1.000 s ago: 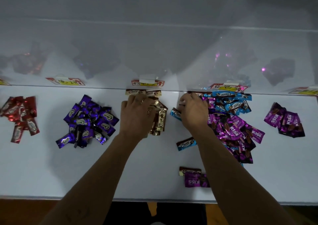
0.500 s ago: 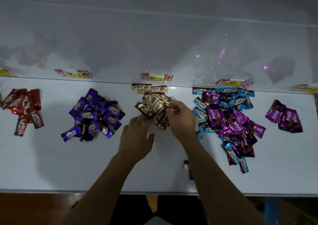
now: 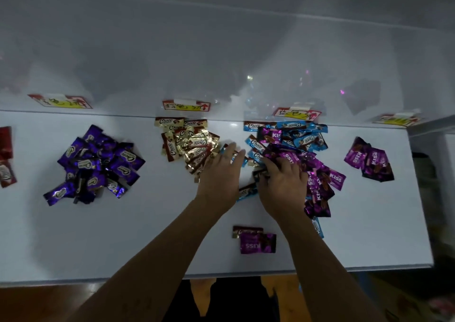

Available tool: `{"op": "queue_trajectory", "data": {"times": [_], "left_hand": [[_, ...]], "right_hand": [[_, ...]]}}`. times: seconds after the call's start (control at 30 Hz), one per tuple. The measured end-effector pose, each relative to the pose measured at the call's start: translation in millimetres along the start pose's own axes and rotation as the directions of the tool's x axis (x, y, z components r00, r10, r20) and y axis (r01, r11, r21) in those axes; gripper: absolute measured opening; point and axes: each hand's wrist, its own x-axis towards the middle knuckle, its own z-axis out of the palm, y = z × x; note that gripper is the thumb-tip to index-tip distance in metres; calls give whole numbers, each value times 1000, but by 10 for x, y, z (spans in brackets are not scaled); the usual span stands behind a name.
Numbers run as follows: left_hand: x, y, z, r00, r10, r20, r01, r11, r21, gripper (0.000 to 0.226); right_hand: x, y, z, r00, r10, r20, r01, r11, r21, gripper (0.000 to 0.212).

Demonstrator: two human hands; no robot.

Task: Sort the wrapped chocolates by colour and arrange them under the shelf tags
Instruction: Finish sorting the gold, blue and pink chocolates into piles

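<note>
On the white table (image 3: pixel 147 235), heaps of different colours are lying in a row. At the far left edge, a few red chocolates (image 3: pixel 6 156) are peeking in. Next to them, a dark purple heap (image 3: pixel 98 166) is sitting below the first shelf tag (image 3: pixel 61 101). A gold heap (image 3: pixel 192 146) is lying right under the middle tag (image 3: pixel 186 105). Under the third tag (image 3: pixel 298 112), blue chocolates (image 3: pixel 295 134) and pink chocolates (image 3: pixel 320 178) are lying mixed together in one big pile. A small pink heap (image 3: pixel 369 160) is sitting by itself further right, near the last tag (image 3: pixel 398 119).

The left hand (image 3: pixel 219 174) is lying flat with its fingers straight and a little spread. It is touching the right side of the gold heap. Its fingertips are reaching over a blue wrapper (image 3: pixel 242 160) in the gap between the gold heap and the mixed pile. It is holding nothing.

The right hand (image 3: pixel 283 186) is resting on the left side of the mixed pile, with its fingers bending down into the wrappers. I cannot tell if it is pinching one. Another blue chocolate (image 3: pixel 247 190) is poking out between the two hands.

Near the front edge, between the arms, a brown and gold chocolate (image 3: pixel 247 230) and a lone pink chocolate (image 3: pixel 258 244) are lying touching each other, away from the heaps.
</note>
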Motion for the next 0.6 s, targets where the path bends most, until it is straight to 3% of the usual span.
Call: {"op": "queue_trajectory", "data": {"times": [0.1, 0.33, 0.5, 0.6], "left_hand": [[246, 143, 36, 999, -42, 16, 39, 987, 154, 68], [466, 161, 53, 993, -118, -2, 114, 963, 242, 32], [400, 232, 74, 989, -96, -111, 108, 989, 105, 22], [419, 337, 85, 997, -59, -46, 62, 996, 63, 21]], "right_hand": [[96, 49, 5, 999, 29, -19, -28, 998, 51, 50], [305, 179, 36, 1000, 7, -16, -6, 997, 75, 34], [344, 270, 1, 999, -14, -50, 22, 988, 155, 33], [364, 449, -33, 994, 75, -76, -53, 964, 261, 27]]}}
